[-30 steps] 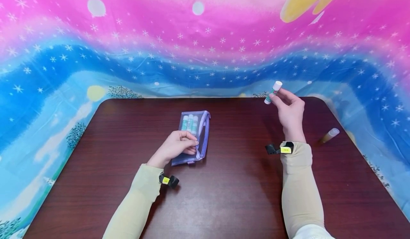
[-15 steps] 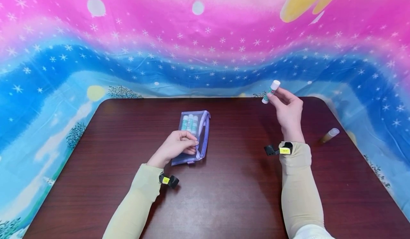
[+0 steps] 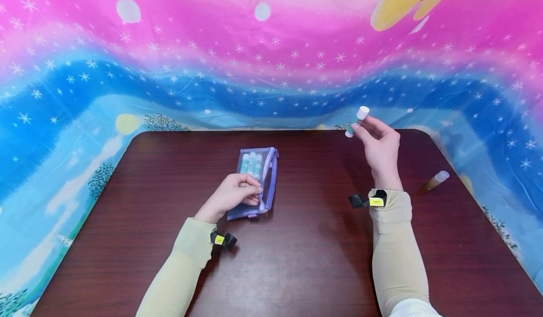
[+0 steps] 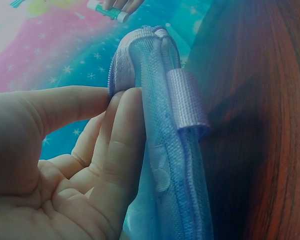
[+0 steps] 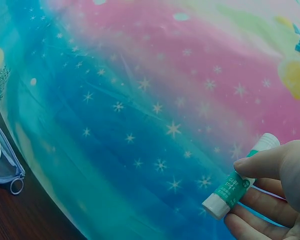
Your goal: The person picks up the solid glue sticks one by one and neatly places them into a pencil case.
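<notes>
A purple mesh zipper pouch (image 3: 271, 189) lies on the table with its zipper side apart, facing right. Through the mesh, three green-and-white glue sticks (image 3: 252, 164) show side by side. My left hand (image 3: 233, 192) pinches the pouch's zipper edge between thumb and fingers; the left wrist view shows this pinch at the lilac zipper tape (image 4: 122, 65). Up at the table's far right, my right hand (image 3: 382, 149) holds a glue stick (image 3: 357, 121) in the air, tilted, white cap upward. Its green label (image 5: 234, 190) reads "glue stick" in the right wrist view.
Another tube (image 3: 438, 179), white-capped with a brownish lower part, stands near the right edge of the dark wood table (image 3: 297, 260). A colourful printed cloth (image 3: 271, 62) hangs behind and along the sides.
My right hand has drifted slightly to the left with the glue stick. The left hand and the pouch look the same as before.
</notes>
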